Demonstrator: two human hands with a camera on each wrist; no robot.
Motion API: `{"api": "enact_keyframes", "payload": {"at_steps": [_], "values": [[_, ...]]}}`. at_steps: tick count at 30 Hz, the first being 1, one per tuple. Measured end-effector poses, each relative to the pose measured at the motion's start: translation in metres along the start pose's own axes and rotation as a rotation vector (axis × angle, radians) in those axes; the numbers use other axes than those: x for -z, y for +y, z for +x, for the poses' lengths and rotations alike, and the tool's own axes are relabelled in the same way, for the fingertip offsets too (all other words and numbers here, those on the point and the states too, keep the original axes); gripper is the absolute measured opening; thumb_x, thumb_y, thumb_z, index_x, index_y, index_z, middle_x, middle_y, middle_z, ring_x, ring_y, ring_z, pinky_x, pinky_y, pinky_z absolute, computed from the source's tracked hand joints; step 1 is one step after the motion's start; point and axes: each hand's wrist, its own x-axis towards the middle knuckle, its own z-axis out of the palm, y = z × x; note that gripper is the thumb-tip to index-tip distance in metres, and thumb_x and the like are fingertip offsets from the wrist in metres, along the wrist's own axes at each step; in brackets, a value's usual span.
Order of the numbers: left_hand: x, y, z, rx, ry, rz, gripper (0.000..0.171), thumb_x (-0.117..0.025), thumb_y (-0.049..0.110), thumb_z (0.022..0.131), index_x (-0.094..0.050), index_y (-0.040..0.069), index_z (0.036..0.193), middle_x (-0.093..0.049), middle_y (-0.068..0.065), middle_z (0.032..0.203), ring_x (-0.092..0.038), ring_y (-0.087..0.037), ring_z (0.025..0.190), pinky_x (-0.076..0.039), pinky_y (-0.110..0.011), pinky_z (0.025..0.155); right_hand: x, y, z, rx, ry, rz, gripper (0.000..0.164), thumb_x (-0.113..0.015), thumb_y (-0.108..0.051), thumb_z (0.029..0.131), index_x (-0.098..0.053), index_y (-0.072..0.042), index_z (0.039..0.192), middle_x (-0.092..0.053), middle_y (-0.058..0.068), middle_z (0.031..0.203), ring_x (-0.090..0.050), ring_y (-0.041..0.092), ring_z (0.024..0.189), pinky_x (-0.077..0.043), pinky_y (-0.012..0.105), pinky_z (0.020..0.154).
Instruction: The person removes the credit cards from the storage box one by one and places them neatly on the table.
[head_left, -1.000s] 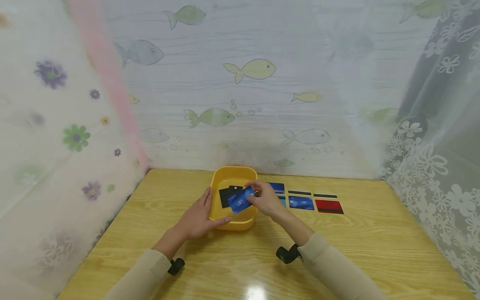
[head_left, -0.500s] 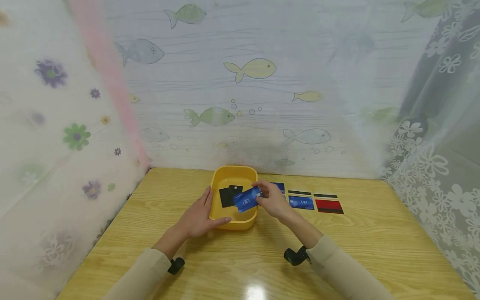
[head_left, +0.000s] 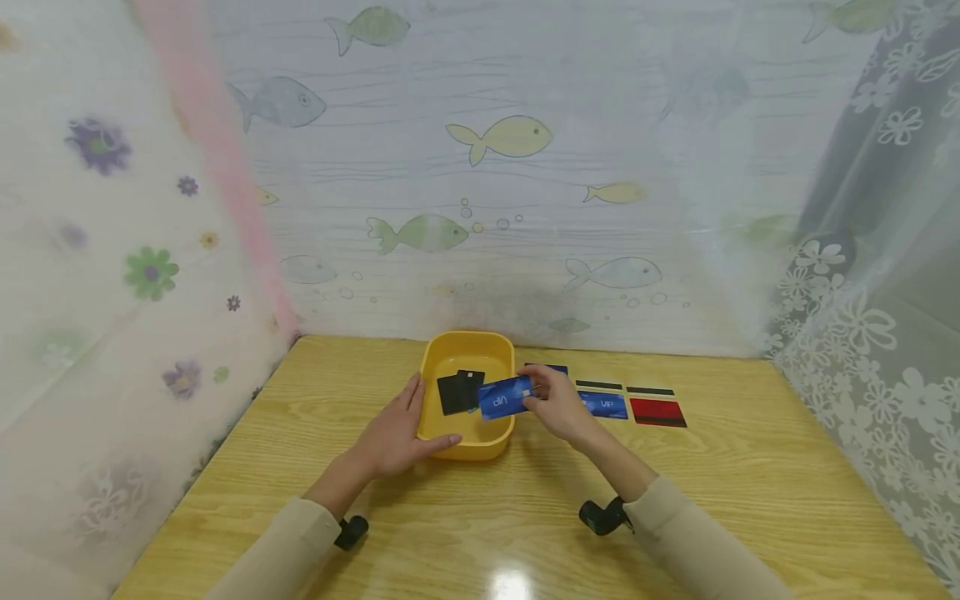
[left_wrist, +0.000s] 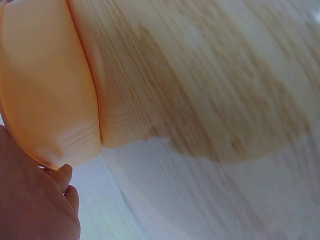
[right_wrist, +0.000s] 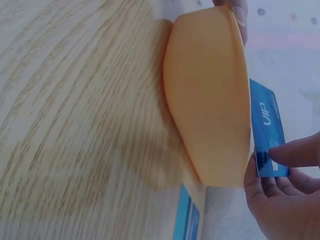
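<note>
In the head view my left hand [head_left: 393, 432] holds the near-left corner of a yellow plastic basin [head_left: 467, 451], thumb over the near rim and fingers along the left wall. My right hand [head_left: 557, 404] pinches a blue VIP card [head_left: 501, 398] by its chip end, between thumb and fingers. The card is raised, overlapping the right side of the basin in this view. The right wrist view shows the VIP card [right_wrist: 267, 120] just past the rim. Black cards [head_left: 452, 395] lie overlapped on the basin's floor.
Right of the basin, several cards lie in rows on the wooden table [head_left: 735, 483]. Among them are a blue VIP card [head_left: 607, 406] and a red card [head_left: 657, 412], with dark stripes above. The right hand partly hides others. A fish-patterned curtain [head_left: 510, 250] hangs behind the table.
My right hand has moved right with the blue VIP card, which has turned more level and uncovered more of the black cards. The left hand and basin have stayed put.
</note>
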Motion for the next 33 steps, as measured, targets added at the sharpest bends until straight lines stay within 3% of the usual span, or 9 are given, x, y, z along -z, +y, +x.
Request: {"api": "enact_keyframes", "payload": {"at_steps": [8,13,17,25,33], "values": [[-0.001,-0.002,0.001,-0.010,0.007,0.014,0.126,-0.047,0.089,0.083,-0.006,0.002,0.164,-0.002,-0.015,0.172,-0.022,-0.039,0.154,-0.029,-0.055,0.121,0.013,0.002,-0.006,-0.021,-0.008,0.013,0.044,-0.059,0.005,0.098,-0.057,0.000,0.141,-0.051,0.026,0.146,-0.054,0.043,0.133,-0.052,0.051,0.101],[0.000,-0.001,0.000,-0.007,0.002,0.000,0.127,-0.048,0.089,0.083,-0.005,0.002,0.164,-0.002,-0.014,0.172,-0.022,-0.040,0.154,-0.029,-0.055,0.120,0.023,0.005,-0.011,-0.035,0.008,0.019,0.045,-0.059,0.007,0.096,-0.057,0.002,0.141,-0.056,0.023,0.135,-0.061,0.035,0.119,-0.057,0.042,0.090],[0.000,-0.001,0.000,-0.011,0.001,-0.003,0.127,-0.048,0.090,0.082,-0.004,0.003,0.164,-0.001,-0.014,0.172,-0.021,-0.039,0.154,-0.029,-0.055,0.120,0.032,0.009,-0.015,-0.052,0.026,0.021,0.045,-0.060,0.007,0.096,-0.057,0.001,0.141,-0.058,0.021,0.128,-0.064,0.032,0.111,-0.057,0.045,0.089],[0.000,-0.001,0.000,-0.009,0.004,-0.012,0.127,-0.048,0.090,0.082,-0.005,0.002,0.164,0.000,-0.013,0.172,-0.022,-0.040,0.153,-0.029,-0.056,0.120,0.046,0.019,-0.022,-0.085,0.051,-0.001,0.045,-0.062,0.005,0.095,-0.058,0.000,0.140,-0.053,0.025,0.135,-0.059,0.043,0.124,-0.058,0.044,0.092],[0.000,-0.001,0.000,-0.009,0.005,-0.006,0.127,-0.047,0.090,0.082,-0.005,0.002,0.164,-0.002,-0.015,0.172,-0.022,-0.040,0.154,-0.029,-0.056,0.120,0.050,0.029,-0.027,-0.117,0.085,-0.012,0.042,-0.062,0.007,0.093,-0.060,0.003,0.135,-0.054,0.028,0.136,-0.060,0.041,0.118,-0.058,0.040,0.088]]}}
